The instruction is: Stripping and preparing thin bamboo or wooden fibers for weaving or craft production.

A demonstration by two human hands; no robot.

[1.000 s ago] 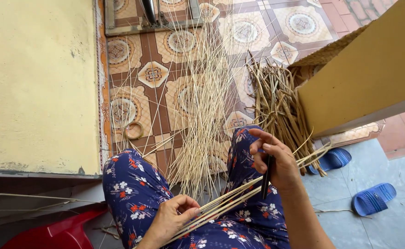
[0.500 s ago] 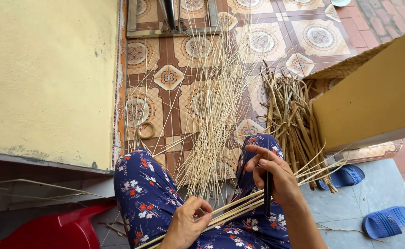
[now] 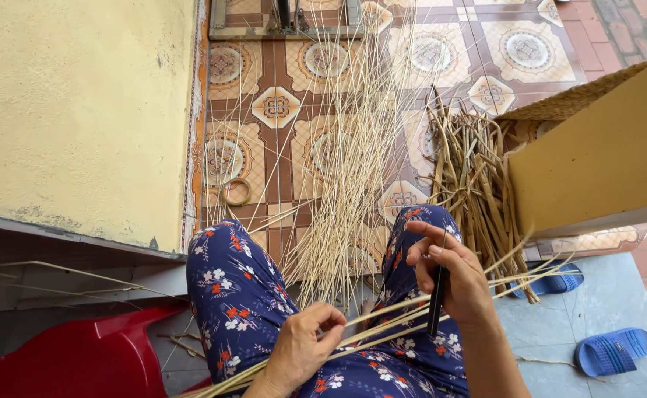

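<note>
2 hands (image 3: 305, 346) – dark tool (image 3: 437, 298) half-hidden

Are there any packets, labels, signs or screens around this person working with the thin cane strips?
None: no package, label, sign or screen shows.
Left hand: pinches pale cane strips across the lap.
Right hand: holds a slim dark tool against the strips.
Loose strips: fanned over the patterned floor tiles.

left hand (image 3: 301, 350): slid up the strips (image 3: 382, 324) | right hand (image 3: 452, 276): fingers spread slightly
</note>
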